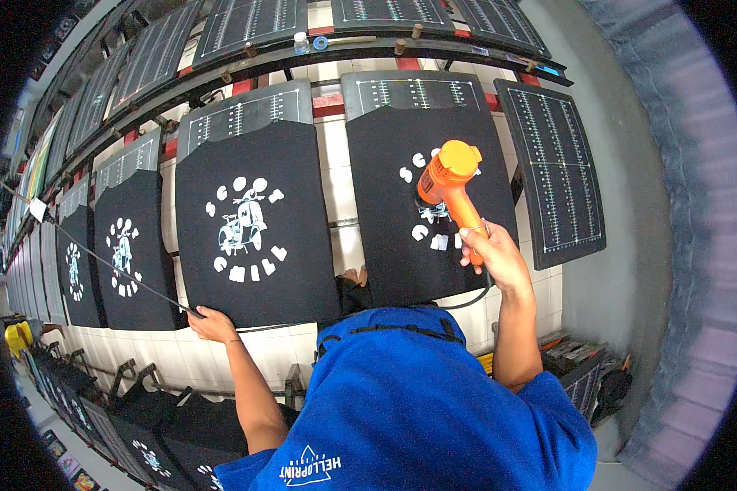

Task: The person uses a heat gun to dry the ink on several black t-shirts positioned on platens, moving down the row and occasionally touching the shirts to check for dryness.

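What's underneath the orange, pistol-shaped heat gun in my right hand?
Beneath the heat gun lies a black fabric shirt with a white and blue print. Part of it, including some letters, shows; the gun covers the rest.

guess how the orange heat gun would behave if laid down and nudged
The orange heat gun would probably swivel, its bulky head looking heavier than its slim handle. It looks like hard plastic, so it likely wouldn't flex. The dark cable from the handle might drag on it.

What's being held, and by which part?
Right grip: orange pistol-shaped heat gun, by its handle. Left grip: thin black cable, partway along its length.
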Demonstrator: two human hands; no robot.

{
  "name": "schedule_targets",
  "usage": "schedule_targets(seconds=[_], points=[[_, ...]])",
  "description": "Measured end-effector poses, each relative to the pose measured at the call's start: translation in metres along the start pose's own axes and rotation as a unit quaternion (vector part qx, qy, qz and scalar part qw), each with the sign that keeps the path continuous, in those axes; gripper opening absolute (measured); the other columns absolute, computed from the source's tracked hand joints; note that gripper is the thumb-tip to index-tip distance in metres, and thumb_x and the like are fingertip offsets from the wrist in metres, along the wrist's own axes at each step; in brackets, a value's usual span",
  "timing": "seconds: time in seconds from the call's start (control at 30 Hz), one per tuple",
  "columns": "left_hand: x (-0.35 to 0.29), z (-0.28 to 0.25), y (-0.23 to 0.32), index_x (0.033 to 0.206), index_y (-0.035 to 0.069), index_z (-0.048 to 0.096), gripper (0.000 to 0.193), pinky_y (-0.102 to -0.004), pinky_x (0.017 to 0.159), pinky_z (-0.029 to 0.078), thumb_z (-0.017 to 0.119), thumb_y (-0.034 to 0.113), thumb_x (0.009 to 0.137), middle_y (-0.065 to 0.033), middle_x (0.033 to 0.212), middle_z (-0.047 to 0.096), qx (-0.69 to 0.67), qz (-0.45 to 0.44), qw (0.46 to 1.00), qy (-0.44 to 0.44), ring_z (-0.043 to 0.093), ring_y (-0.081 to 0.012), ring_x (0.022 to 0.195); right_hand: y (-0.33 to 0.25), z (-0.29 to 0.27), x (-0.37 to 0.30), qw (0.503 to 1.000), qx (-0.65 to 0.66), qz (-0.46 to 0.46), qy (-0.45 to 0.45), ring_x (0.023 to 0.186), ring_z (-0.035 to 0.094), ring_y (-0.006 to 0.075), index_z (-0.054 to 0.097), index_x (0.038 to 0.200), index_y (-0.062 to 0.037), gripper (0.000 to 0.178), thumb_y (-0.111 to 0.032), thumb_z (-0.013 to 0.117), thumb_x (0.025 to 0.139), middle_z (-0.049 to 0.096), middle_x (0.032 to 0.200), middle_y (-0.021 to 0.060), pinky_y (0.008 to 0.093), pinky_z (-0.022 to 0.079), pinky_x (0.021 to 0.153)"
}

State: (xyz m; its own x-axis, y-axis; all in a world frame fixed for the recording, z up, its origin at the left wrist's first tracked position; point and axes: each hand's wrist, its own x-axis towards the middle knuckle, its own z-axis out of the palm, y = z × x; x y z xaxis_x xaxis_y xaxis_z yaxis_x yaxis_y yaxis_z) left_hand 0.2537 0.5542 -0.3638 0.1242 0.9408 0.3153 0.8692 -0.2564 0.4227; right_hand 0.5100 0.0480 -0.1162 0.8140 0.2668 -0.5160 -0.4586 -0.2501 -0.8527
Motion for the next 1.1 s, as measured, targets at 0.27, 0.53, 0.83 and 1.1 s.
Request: schedule_targets(seconds=[0.27,0.53,0.83,1.1], points=[[0.001,-0.002,0.007,0.126,-0.005,0.051,0.047,-0.0467,0.102,0.032,0.045,0.030,0.096,-0.0215,0.129,0.052,-0.001,-0.015,1.000,-0.005,0.046,-0.0359,0.122,0.001,0.006,-0.010,1.000,-0.021,0.020,-0.005,0.054,0.058,0.0068,0.057,0.099,-0.0048,0.025,-0.028,0.063,0.090,0.056,0.066,-0.0022,0.0190,0.039,0.041],[-0.001,-0.007,0.011,0.125,-0.003,0.052,0.044,-0.0458,0.102,0.031,0.046,0.028,0.095,-0.0213,0.127,0.053,-0.007,-0.013,1.000,0.001,0.047,-0.0357,0.120,0.000,0.009,-0.016,0.999,-0.032,0.026,0.011,0.053,0.058,0.0069,0.058,0.102,-0.0035,0.027,-0.026,0.064,0.089,0.056,0.065,-0.0023,0.0190,0.039,0.041],[-0.001,-0.009,0.017,0.125,-0.004,0.053,0.044,-0.0449,0.102,0.032,0.047,0.028,0.095,-0.0210,0.127,0.053,-0.012,-0.012,1.000,0.006,0.047,-0.0353,0.120,0.004,0.009,-0.019,0.999,-0.032,0.027,0.009,0.055,0.058,0.0071,0.058,0.101,-0.0050,0.024,-0.025,0.063,0.090,0.056,0.067,-0.0021,0.0189,0.039,0.041],[0.000,-0.004,0.011,0.125,-0.004,0.053,0.045,-0.0455,0.103,0.031,0.046,0.028,0.095,-0.0211,0.128,0.053,0.000,-0.022,1.000,0.003,0.047,-0.0349,0.121,0.005,-0.002,-0.024,0.999,-0.026,0.026,0.020,0.056,0.057,0.0063,0.058,0.100,-0.0067,0.027,-0.031,0.063,0.089,0.056,0.068,-0.0037,0.0192,0.040,0.044]])
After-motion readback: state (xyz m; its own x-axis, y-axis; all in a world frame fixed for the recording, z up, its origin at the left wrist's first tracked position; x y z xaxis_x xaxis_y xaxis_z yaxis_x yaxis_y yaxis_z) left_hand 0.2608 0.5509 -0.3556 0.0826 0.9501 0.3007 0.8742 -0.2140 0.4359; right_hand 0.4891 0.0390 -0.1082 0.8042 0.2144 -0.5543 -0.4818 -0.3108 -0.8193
